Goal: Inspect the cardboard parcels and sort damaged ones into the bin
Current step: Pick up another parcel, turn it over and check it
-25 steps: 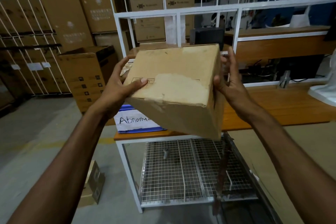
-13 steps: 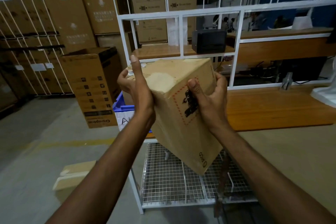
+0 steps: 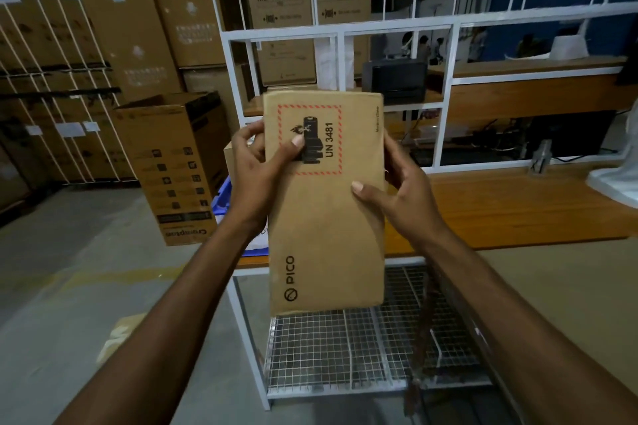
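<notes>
A: Where is the parcel (image 3: 328, 203) and how is it held?

B: It hangs in mid-air at the centre of the view, a long face turned flat to the camera, upright, above the wire-mesh shelf (image 3: 345, 348) at 6 o'clock and in front of the wooden bench top (image 3: 518, 203) at 3 o'clock; the left hand (image 3: 257, 162) grasps its 9 o'clock edge with the thumb pressed on the printed battery mark, fingers curled behind; the right hand (image 3: 400, 197) grasps the 3 o'clock edge, thumb on the face, fingers wrapped out of sight behind

A: How should the inspection be done well?

B: I judge this face sound, with no tear or crush showing; the grip should stay at the edges so the thumbs hide little, and the left thumb ought to slide off the label; each remaining face and corner deserves a slow turn before any verdict

A: And the bin?

B: A blue bin (image 3: 221, 197) peeks out at 9 o'clock behind the left wrist, on the bench; the tall open carton (image 3: 172, 166) stands further toward 9 o'clock on the floor

A: What differs from half a second ago?

B: Then the parcel was tilted corner-down, showing two faces; now it has been rotated square, one face only, and the hands have shifted lower along its sides
</notes>
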The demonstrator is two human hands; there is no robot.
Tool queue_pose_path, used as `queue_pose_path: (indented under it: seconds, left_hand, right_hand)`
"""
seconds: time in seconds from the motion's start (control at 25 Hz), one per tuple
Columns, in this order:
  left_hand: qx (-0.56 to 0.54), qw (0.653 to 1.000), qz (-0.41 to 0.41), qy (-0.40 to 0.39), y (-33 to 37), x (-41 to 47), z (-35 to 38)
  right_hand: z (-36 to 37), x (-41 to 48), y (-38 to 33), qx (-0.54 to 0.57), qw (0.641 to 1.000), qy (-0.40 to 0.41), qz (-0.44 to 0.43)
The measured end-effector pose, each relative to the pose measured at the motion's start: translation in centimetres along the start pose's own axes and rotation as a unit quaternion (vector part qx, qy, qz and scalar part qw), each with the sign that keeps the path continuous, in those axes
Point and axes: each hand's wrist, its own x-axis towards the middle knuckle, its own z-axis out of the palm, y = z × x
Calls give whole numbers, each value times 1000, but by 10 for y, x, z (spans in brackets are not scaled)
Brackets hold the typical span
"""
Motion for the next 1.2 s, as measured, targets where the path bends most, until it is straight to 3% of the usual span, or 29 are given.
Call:
queue_pose_path:
  seconds: [0.08,0.2,0.32,0.36,0.44,0.52,0.56,0.64,0.8,0.88,1.04,1.2]
  left_hand:
    - [20,999,-14,-21,-1,7,4]
    - [76,985,-40,-150,-20,1,-6]
    - [114,975,-14,-191,-25,-2,-25]
    - [91,980,0,-179,-23,-3,-24]
    - [39,996,9,-85,-18,-3,-15]
    - [20,1000,9,16,-17,-1,-9]
    - [17,1000,11,24,-16,-1,-7]
    - [0,999,2,-37,-17,-3,-7]
    - [5,961,-56,-271,-20,-6,-22]
    - [23,952,-59,-300,-24,-4,-28]
    - [-27,979,-26,-199,-23,-10,-9]
    - [-116,987,-84,-75,-29,5,1]
  right_hand:
    - [3,-2,9,23,999,-19,15]
    - [11,-3,12,37,999,9,34]
    - [14,0,7,41,998,43,29]
    - [15,3,2,42,996,78,32]
    - [13,10,-4,43,992,116,35]
    - [10,12,-4,43,997,56,29]
    - [7,11,-4,41,998,17,34]
    - [1,11,1,26,998,-22,44]
    - [-2,8,4,124,990,4,64]
    - [0,6,4,163,981,31,100]
    - [7,12,-7,170,971,101,138]
    - [-8,19,-13,244,960,6,133]
